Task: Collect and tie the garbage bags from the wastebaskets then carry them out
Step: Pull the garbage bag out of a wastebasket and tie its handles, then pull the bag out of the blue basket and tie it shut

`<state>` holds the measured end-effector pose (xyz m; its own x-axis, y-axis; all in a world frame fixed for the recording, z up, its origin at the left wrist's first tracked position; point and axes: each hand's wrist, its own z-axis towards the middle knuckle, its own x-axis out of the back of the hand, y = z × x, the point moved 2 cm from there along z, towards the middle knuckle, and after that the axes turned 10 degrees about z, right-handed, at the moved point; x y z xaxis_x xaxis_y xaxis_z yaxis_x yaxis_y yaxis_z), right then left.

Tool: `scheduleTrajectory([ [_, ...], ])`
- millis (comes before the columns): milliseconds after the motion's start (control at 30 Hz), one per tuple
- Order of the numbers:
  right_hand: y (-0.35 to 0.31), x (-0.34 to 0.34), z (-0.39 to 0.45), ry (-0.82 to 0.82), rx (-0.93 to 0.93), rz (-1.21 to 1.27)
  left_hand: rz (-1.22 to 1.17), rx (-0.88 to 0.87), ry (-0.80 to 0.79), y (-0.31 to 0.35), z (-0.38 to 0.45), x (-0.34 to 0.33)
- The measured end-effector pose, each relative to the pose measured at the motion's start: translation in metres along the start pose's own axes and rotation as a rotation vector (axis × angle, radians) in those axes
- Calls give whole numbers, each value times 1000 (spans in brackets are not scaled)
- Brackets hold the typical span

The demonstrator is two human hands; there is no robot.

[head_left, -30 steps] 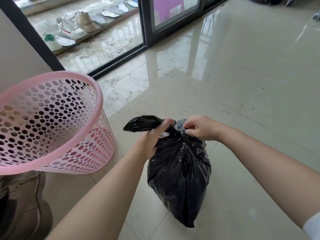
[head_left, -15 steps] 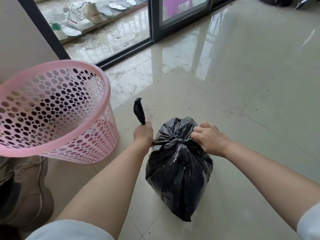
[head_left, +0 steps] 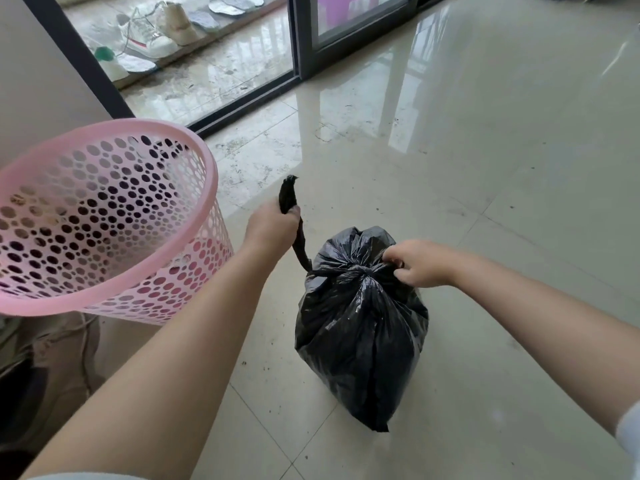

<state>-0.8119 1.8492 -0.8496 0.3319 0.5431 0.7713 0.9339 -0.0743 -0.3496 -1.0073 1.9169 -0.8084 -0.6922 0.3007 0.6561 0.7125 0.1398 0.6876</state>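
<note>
A full black garbage bag (head_left: 360, 327) stands on the glossy tile floor in the middle of the view, its neck gathered into a knot. My left hand (head_left: 268, 228) is closed around one twisted end of the bag's top, stretched up and to the left of the knot. My right hand (head_left: 417, 263) grips the bag's neck on the right side of the knot. A pink perforated wastebasket (head_left: 110, 216) stands to the left of the bag, with no liner visible inside.
A sliding glass door frame (head_left: 301, 36) runs across the back, with shoes (head_left: 152, 32) and insoles lined up behind it. A beige wall (head_left: 38, 84) stands at the left. A tan boot (head_left: 52, 362) sits at lower left beside the basket.
The bag's top went from held together by both hands to knotted. My left hand has pulled its twisted end out to the left and farther from the knot.
</note>
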Motion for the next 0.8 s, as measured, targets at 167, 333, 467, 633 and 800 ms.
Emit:
scheduleTrajectory([
  [167, 8, 12, 5, -28, -64, -49, 387, -103, -67, 31, -6, 24],
  [333, 1, 42, -8, 43, -90, 45, 417, -255, -270, 88, -14, 35],
  [467, -19, 73, -43, 76, -137, 134, 663, -413, -221, 128, -29, 40],
  [633, -25, 141, -124, 164, -298, 144, 917, -483, -323, 191, -63, 48],
  [800, -25, 235, -229, 265, -406, 190, 842, -527, -353, 286, -110, 71],
])
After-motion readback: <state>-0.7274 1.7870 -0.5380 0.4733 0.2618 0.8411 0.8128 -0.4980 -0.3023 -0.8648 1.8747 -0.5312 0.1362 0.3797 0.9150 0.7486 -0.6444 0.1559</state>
